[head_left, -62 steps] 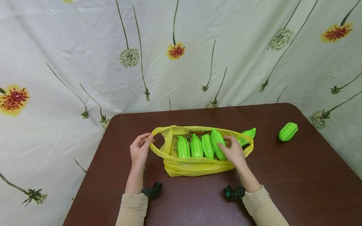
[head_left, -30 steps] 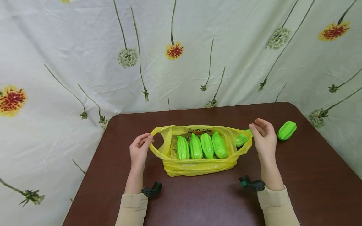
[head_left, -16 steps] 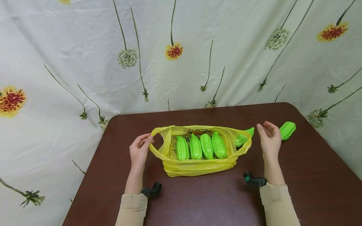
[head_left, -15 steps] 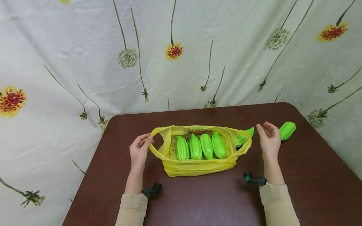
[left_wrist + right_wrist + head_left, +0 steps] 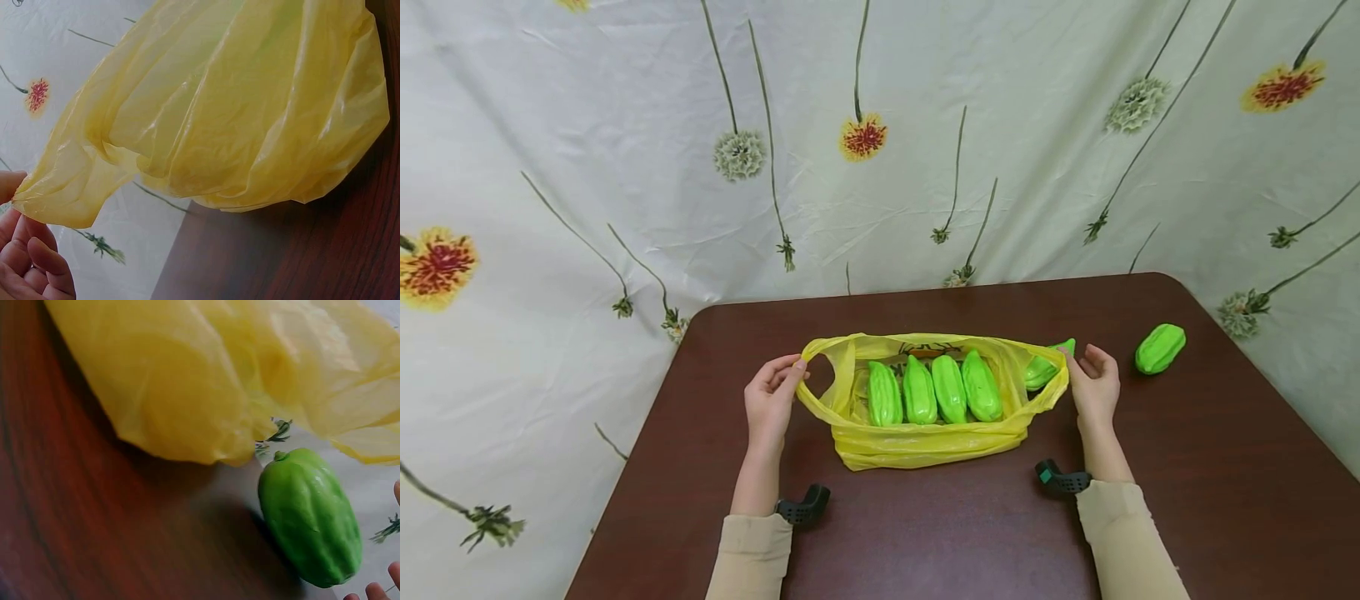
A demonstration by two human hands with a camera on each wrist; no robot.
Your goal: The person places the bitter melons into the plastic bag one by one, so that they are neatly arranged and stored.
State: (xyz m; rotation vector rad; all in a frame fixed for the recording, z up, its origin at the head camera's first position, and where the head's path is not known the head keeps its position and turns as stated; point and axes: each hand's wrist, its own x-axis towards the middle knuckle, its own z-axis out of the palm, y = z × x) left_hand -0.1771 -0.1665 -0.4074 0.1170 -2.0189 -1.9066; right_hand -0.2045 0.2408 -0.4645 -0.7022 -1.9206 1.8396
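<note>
Flower-printed whitish cloth (image 5: 662, 100) backs a brown counter (image 5: 925, 533). The left grip (image 5: 769, 396) pinches one handle (image 5: 69, 203) of a single translucent yellow plastic bag (image 5: 917, 450), spread between the grips. Four glossy, ridged green gourds (image 5: 948, 389) lie side by side inside. Behind the opposite handle (image 5: 1051, 398) lies a fifth gourd (image 5: 1038, 372); the right grip (image 5: 1095, 392) is at that handle, whether pinching it I cannot tell. A sixth gourd (image 5: 1161, 348) lies farther right.

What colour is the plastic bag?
The bag is yellow, shown best in the left wrist view.
</note>
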